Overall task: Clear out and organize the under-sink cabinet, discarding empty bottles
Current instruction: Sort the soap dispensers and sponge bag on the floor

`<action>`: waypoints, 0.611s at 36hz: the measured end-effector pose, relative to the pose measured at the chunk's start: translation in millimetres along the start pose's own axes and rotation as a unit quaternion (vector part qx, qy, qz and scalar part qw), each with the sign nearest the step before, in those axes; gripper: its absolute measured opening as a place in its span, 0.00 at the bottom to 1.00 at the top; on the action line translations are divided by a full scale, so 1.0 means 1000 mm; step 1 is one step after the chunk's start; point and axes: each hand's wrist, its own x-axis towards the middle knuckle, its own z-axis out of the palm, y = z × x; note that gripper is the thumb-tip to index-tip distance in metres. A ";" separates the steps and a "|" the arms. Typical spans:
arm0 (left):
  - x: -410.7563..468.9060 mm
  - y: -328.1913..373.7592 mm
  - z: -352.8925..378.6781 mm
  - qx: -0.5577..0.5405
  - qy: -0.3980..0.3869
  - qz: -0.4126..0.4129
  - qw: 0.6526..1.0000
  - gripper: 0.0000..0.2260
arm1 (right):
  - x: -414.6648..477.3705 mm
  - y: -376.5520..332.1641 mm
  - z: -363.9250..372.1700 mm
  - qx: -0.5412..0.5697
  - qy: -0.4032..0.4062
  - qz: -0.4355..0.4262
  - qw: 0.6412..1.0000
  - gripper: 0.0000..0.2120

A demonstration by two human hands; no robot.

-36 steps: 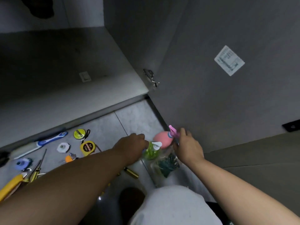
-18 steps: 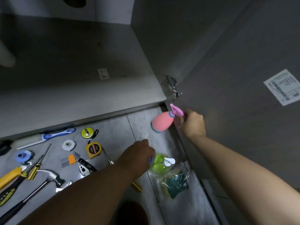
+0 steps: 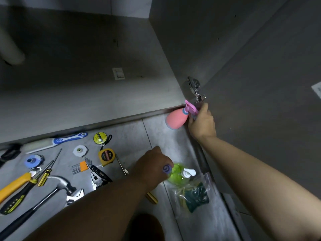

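Gripping pink spray bottle by its trigger head with right hand, fingers clamped round the head. Holding it tilted at the front right corner of the cabinet floor, just below the door hinge. Risks: squeezing the trigger by accident and spraying the cabinet; clipping the hinge or open door on any swing inward. Reaching with left hand to green pump bottle on the floor tiles; fingers hidden behind the knuckles, so cannot tell whether gripping or only touching. Likely to tip if nudged sideways: top-heavy pump, bag of scouring pads just beside. Easy to knock loose tools near the left forearm: hammer, tape measure. Cannot read the fill level of either bottle, so could bin a full one.
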 end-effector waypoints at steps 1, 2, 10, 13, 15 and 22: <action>0.000 0.000 -0.001 -0.006 -0.001 0.000 1.000 0.11 | -0.013 0.004 -0.002 0.001 0.004 -0.008 1.000 0.18; 0.000 0.000 -0.002 -0.008 -0.003 -0.001 1.000 0.12 | -0.027 0.009 -0.004 -0.002 0.004 -0.012 1.000 0.19; -0.004 -0.006 -0.009 -0.029 0.020 -0.045 0.998 0.16 | -0.123 0.072 -0.011 -0.063 -0.332 -0.041 0.940 0.15; -0.005 -0.010 -0.012 -0.041 0.033 -0.064 0.997 0.17 | -0.138 0.085 -0.006 -0.075 -0.283 -0.086 0.952 0.12; -0.005 -0.013 -0.015 -0.064 0.045 -0.081 0.994 0.17 | -0.134 0.085 -0.004 -0.065 -0.224 -0.089 0.968 0.04; 0.002 -0.026 -0.030 -0.098 0.058 -0.142 0.983 0.16 | -0.088 0.068 -0.007 -0.010 -0.109 -0.017 0.994 0.07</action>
